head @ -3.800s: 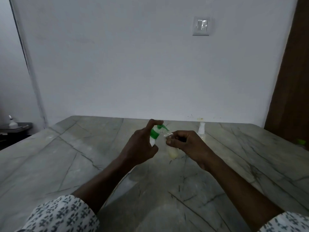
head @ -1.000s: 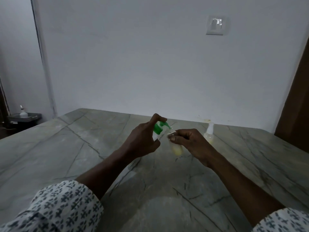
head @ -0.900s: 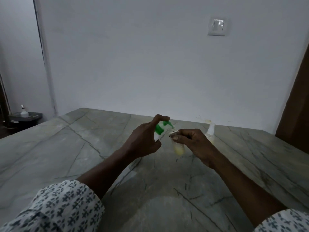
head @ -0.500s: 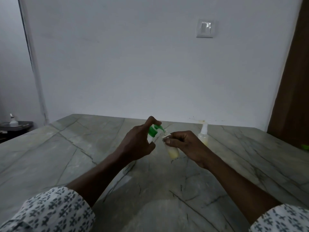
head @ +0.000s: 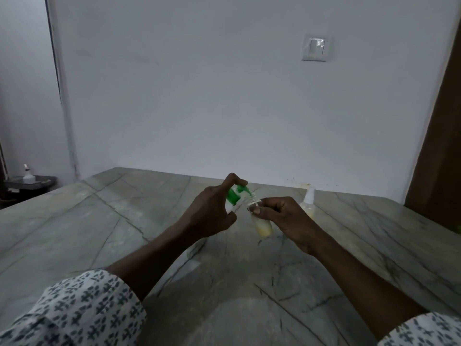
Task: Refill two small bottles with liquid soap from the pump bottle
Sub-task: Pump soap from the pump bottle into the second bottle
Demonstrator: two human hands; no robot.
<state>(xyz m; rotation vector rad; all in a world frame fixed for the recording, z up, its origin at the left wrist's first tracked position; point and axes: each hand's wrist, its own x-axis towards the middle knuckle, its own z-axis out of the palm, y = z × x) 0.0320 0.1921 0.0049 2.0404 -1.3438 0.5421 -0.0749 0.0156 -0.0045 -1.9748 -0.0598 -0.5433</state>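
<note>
Left hand [head: 209,216] grips pump bottle [head: 233,197], forefinger on pump head. Right hand [head: 282,217] pinches small bottle [head: 262,226] by neck, mouth apparently just under nozzle. Short, full presses; keep mouth centred. Second bottle [head: 308,204] stands behind, on table [head: 99,233].

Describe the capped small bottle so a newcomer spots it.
On the marble table, look near the far edge, below the wall switch. The capped bottle stands behind the right hand; unlike the open bottle held there, it wears a white top.

veined grey stone table [head: 99,233]; a small white-capped bottle [head: 308,207] stands upright near its far edge
</note>
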